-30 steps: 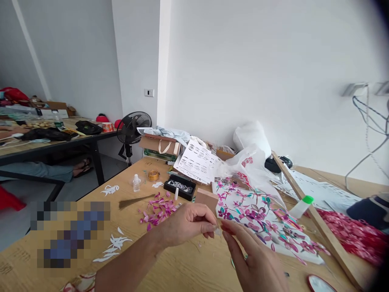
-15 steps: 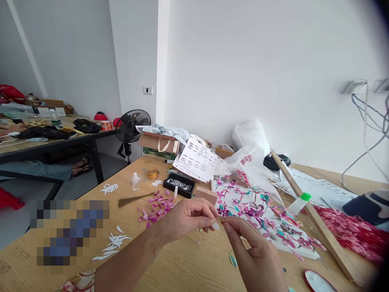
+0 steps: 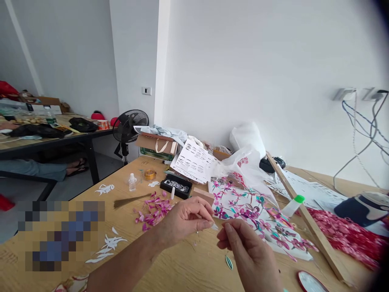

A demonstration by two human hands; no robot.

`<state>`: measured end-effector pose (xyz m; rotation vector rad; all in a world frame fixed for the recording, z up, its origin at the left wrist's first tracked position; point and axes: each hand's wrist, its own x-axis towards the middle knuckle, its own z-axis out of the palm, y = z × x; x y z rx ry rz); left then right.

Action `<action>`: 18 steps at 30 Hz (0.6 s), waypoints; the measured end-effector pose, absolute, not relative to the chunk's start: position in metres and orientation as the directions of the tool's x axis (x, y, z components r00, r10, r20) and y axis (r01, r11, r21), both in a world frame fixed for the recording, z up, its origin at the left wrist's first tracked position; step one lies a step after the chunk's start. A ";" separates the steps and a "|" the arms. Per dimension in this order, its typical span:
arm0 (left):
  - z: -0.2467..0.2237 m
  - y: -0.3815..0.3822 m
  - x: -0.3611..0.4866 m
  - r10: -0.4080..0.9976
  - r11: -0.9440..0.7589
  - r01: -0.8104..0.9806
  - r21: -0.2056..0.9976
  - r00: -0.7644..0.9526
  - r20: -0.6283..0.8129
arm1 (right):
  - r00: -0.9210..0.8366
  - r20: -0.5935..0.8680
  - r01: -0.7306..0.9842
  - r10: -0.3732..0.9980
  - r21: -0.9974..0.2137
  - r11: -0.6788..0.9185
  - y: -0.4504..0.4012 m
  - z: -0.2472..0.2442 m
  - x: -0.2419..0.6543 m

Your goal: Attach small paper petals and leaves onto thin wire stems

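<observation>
Left fingers [image 3: 212, 221] pinch a small white petal-like piece [image 3: 214, 227] above the wooden worktop [image 3: 182, 267]. Right fingers [image 3: 223, 233] are closed together just beside it; whether they grip anything is unclear. Pink petals [image 3: 154, 209] lie near the left wrist.

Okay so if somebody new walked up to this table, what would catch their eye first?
Probably the sheet of pink and teal flowers, spread just beyond the right hand. Next, perhaps, the heap of loose magenta petals beyond the left forearm, and the red and pink pile at the far right, past the wooden bar.
</observation>
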<state>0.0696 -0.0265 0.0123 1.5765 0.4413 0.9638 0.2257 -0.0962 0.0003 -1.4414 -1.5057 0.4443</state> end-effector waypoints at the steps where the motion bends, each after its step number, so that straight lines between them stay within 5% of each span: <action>1: 0.012 -0.026 0.070 0.735 -0.271 -0.214 0.938 0.584 0.345 | 0.168 0.408 0.606 0.897 -0.761 0.232 -0.097 0.002 0.225; 8: 0.010 -0.024 0.071 0.733 -0.139 -0.233 0.963 0.629 0.258 | 0.085 0.516 0.808 0.852 -0.537 0.244 -0.100 0.005 0.223; 18: 0.005 -0.022 0.077 0.769 -0.121 -0.218 0.968 0.596 0.230 | 0.046 0.538 0.820 0.841 -0.502 0.276 -0.094 0.001 0.223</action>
